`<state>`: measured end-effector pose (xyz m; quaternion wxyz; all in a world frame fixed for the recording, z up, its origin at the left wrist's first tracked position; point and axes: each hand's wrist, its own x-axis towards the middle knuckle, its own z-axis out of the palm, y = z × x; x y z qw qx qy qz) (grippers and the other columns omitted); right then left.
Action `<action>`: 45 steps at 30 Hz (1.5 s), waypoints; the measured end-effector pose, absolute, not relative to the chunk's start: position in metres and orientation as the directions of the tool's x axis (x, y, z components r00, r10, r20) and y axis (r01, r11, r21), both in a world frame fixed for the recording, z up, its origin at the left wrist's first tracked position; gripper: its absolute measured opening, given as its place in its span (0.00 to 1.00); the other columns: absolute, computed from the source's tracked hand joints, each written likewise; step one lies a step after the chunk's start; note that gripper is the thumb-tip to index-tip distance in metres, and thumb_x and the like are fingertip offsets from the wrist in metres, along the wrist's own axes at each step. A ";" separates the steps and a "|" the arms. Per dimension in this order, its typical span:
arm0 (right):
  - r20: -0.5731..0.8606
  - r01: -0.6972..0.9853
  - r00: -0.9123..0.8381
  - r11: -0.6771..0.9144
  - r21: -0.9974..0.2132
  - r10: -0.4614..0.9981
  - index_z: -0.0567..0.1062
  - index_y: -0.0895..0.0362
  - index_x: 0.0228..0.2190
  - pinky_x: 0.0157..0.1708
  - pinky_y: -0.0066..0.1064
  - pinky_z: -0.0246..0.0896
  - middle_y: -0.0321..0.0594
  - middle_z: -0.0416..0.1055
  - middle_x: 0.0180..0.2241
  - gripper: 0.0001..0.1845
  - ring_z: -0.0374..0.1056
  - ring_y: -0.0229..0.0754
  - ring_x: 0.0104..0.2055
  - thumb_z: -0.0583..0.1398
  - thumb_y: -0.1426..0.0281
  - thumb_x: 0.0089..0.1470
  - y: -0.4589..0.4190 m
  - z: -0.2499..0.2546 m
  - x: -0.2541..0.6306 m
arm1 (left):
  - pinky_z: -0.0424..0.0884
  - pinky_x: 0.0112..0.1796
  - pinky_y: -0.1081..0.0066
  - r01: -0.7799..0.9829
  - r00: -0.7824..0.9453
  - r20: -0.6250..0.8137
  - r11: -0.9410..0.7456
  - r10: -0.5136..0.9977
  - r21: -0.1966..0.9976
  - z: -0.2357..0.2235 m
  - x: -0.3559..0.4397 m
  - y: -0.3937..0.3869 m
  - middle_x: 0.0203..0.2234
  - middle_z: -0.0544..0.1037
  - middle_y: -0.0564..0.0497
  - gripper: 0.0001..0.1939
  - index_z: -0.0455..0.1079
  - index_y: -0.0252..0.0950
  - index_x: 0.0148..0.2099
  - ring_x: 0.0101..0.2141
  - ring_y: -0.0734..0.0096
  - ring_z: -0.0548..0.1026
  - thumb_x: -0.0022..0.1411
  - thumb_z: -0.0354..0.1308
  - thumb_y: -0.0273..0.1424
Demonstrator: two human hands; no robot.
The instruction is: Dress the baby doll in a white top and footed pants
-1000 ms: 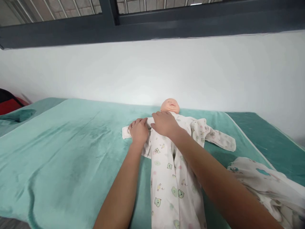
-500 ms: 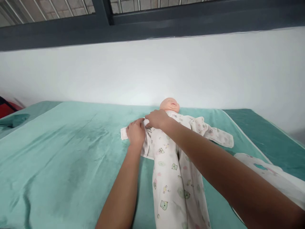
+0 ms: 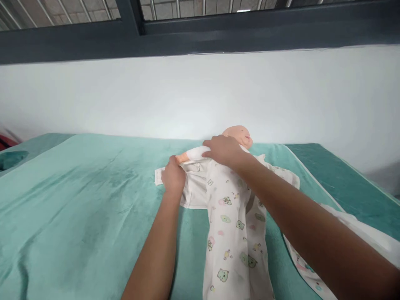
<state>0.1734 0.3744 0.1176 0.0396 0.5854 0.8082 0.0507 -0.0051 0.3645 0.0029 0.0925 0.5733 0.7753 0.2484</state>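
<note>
A baby doll (image 3: pixel 239 134) lies on its back with its head toward the wall, turned to the right. A white long garment (image 3: pixel 229 233) printed with green bears lies over its body. My left hand (image 3: pixel 173 176) is closed around the doll's bare hand at the left. Over that arm runs a plain white sleeve (image 3: pixel 197 153). My right hand (image 3: pixel 224 150) pinches this sleeve near the doll's shoulder. Below the arm, the garment's own sleeve (image 3: pixel 158 176) is spread flat, partly behind my left hand. The doll's other arm is hidden.
A green sheet (image 3: pixel 87 200) covers the bed. Another white printed cloth (image 3: pixel 308 266) lies at the right, partly under my right forearm. A white wall (image 3: pixel 140 96) and dark window frame (image 3: pixel 218 35) close off the back. Something red (image 3: pixel 6 141) shows at the far left.
My hands have moved apart, the right one toward the doll's shoulder. The doll's arm and white sleeve now show stretched out between them. The doll's head has turned further right.
</note>
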 end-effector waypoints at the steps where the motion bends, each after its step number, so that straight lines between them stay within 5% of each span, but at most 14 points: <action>1: -0.012 0.938 -0.325 0.324 0.122 0.945 0.75 0.53 0.49 0.39 0.37 0.58 0.49 0.75 0.46 0.19 0.70 0.52 0.47 0.54 0.56 0.66 0.374 0.114 0.168 | 0.71 0.42 0.59 0.844 -0.329 0.161 0.214 0.930 0.492 0.003 -0.005 0.365 0.52 0.77 0.41 0.24 0.62 0.41 0.63 0.47 0.52 0.77 0.67 0.43 0.25; 4: -0.043 0.926 -0.358 0.360 0.111 0.933 0.74 0.54 0.49 0.40 0.38 0.59 0.50 0.76 0.45 0.17 0.70 0.53 0.48 0.55 0.58 0.66 0.376 0.104 0.149 | 0.69 0.51 0.52 0.877 -0.308 0.228 0.183 0.924 0.443 0.001 -0.004 0.365 0.56 0.73 0.40 0.21 0.67 0.42 0.59 0.56 0.48 0.72 0.67 0.47 0.27; 7: -0.094 0.916 -0.381 0.390 0.099 0.920 0.75 0.55 0.48 0.42 0.39 0.60 0.50 0.76 0.44 0.16 0.71 0.54 0.49 0.56 0.59 0.66 0.383 0.095 0.135 | 0.56 0.62 0.41 0.923 -0.221 0.251 0.119 0.943 0.366 -0.001 0.000 0.364 0.58 0.72 0.41 0.21 0.67 0.42 0.59 0.62 0.49 0.65 0.66 0.49 0.26; 10: -0.149 0.914 -0.384 0.398 0.082 0.911 0.75 0.55 0.47 0.43 0.39 0.61 0.51 0.77 0.44 0.15 0.71 0.54 0.49 0.57 0.60 0.65 0.389 0.093 0.128 | 0.46 0.66 0.36 0.943 -0.110 0.224 0.031 0.968 0.330 -0.003 0.002 0.363 0.60 0.71 0.43 0.25 0.62 0.44 0.64 0.63 0.52 0.64 0.66 0.49 0.24; 13: -0.193 0.900 -0.421 0.434 0.030 0.886 0.76 0.54 0.47 0.43 0.38 0.63 0.47 0.77 0.45 0.15 0.72 0.53 0.48 0.58 0.59 0.63 0.389 0.095 0.133 | 0.48 0.66 0.37 0.939 -0.134 0.202 0.060 0.970 0.337 -0.003 0.001 0.363 0.58 0.72 0.44 0.23 0.65 0.44 0.61 0.60 0.52 0.67 0.67 0.48 0.23; 18: -0.018 0.859 -0.457 0.436 -0.269 0.889 0.72 0.52 0.58 0.58 0.44 0.60 0.43 0.71 0.60 0.24 0.65 0.53 0.61 0.53 0.57 0.66 0.373 0.094 0.175 | 0.51 0.64 0.36 0.929 -0.202 0.197 0.123 0.959 0.350 -0.002 -0.002 0.362 0.57 0.72 0.44 0.22 0.67 0.43 0.59 0.60 0.49 0.67 0.67 0.46 0.22; 20: 0.117 0.832 -0.355 0.370 -0.413 0.928 0.72 0.52 0.58 0.64 0.43 0.54 0.41 0.68 0.63 0.24 0.61 0.50 0.66 0.49 0.59 0.68 0.358 0.086 0.202 | 0.51 0.64 0.36 0.930 -0.201 0.197 0.123 0.960 0.347 -0.002 -0.001 0.362 0.57 0.72 0.43 0.23 0.67 0.43 0.59 0.60 0.49 0.67 0.66 0.46 0.22; 24: 0.269 0.728 -0.009 0.191 -0.658 0.963 0.72 0.53 0.59 0.62 0.41 0.59 0.42 0.69 0.62 0.27 0.65 0.46 0.63 0.44 0.59 0.69 0.324 0.049 0.255 | 0.52 0.64 0.37 0.935 -0.192 0.198 0.118 0.961 0.334 -0.002 0.000 0.361 0.57 0.72 0.43 0.23 0.66 0.42 0.60 0.60 0.48 0.67 0.66 0.46 0.22; 30: 0.342 0.912 0.171 -0.017 -0.410 0.924 0.72 0.53 0.58 0.68 0.52 0.43 0.40 0.69 0.62 0.31 0.59 0.50 0.67 0.50 0.76 0.54 0.309 0.006 0.293 | 0.53 0.63 0.38 0.943 -0.198 0.192 0.134 0.961 0.303 -0.003 0.002 0.360 0.58 0.71 0.41 0.23 0.65 0.41 0.60 0.60 0.48 0.67 0.66 0.45 0.22; 36: 0.346 0.839 0.321 -0.095 -0.535 0.881 0.77 0.55 0.53 0.62 0.45 0.55 0.42 0.75 0.55 0.33 0.66 0.51 0.60 0.50 0.79 0.47 0.320 0.011 0.291 | 0.46 0.66 0.36 0.949 -0.165 0.238 0.088 0.957 0.304 0.001 0.012 0.350 0.62 0.69 0.40 0.28 0.63 0.38 0.63 0.63 0.49 0.64 0.63 0.45 0.19; 39: 0.335 0.844 0.324 -0.109 -0.526 0.885 0.77 0.55 0.53 0.63 0.49 0.53 0.43 0.74 0.55 0.32 0.65 0.54 0.61 0.50 0.78 0.48 0.321 0.013 0.287 | 0.45 0.69 0.44 0.907 -0.033 0.392 -0.137 0.919 0.399 0.020 0.031 0.333 0.63 0.69 0.44 0.28 0.67 0.39 0.62 0.64 0.56 0.63 0.64 0.43 0.19; 41: 0.332 0.848 0.319 -0.111 -0.519 0.887 0.77 0.54 0.53 0.63 0.50 0.51 0.43 0.74 0.55 0.32 0.64 0.54 0.61 0.50 0.78 0.49 0.321 0.013 0.284 | 0.54 0.68 0.57 0.792 0.134 0.457 -0.372 0.880 0.485 0.039 0.048 0.322 0.62 0.70 0.48 0.26 0.69 0.40 0.61 0.63 0.64 0.65 0.67 0.41 0.21; 45: 0.349 0.853 0.312 -0.099 -0.512 0.884 0.76 0.54 0.52 0.62 0.49 0.51 0.44 0.74 0.55 0.32 0.64 0.54 0.60 0.50 0.79 0.48 0.320 0.012 0.283 | 0.66 0.59 0.66 0.619 0.489 0.353 -0.602 0.798 0.505 0.073 0.092 0.318 0.56 0.76 0.49 0.22 0.72 0.40 0.58 0.57 0.65 0.71 0.72 0.41 0.29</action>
